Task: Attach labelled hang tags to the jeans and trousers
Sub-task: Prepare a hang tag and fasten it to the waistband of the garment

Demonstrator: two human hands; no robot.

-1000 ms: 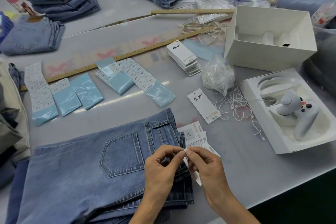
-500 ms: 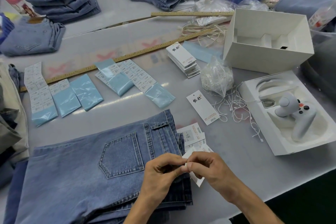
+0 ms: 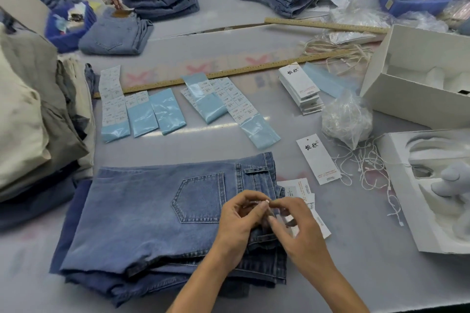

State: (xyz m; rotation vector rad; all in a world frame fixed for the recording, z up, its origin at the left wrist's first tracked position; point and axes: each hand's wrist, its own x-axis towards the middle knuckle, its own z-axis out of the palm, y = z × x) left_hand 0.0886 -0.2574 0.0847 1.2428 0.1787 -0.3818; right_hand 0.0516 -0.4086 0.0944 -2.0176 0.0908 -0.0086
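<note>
Hands | left hand (image 3: pixel 239 221) and right hand (image 3: pixel 297 226) have parted slightly, fingertips still pinching tag string at jeans (image 3: pixel 152 211) waistband | hang tags (image 3: pixel 302 195) just beyond fingertips | fastening likely nearly done.

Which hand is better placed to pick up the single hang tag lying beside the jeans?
Probably the right hand: the loose hang tag lies on its side, beyond the jeans waistband. The left hand would have to cross over.
</note>
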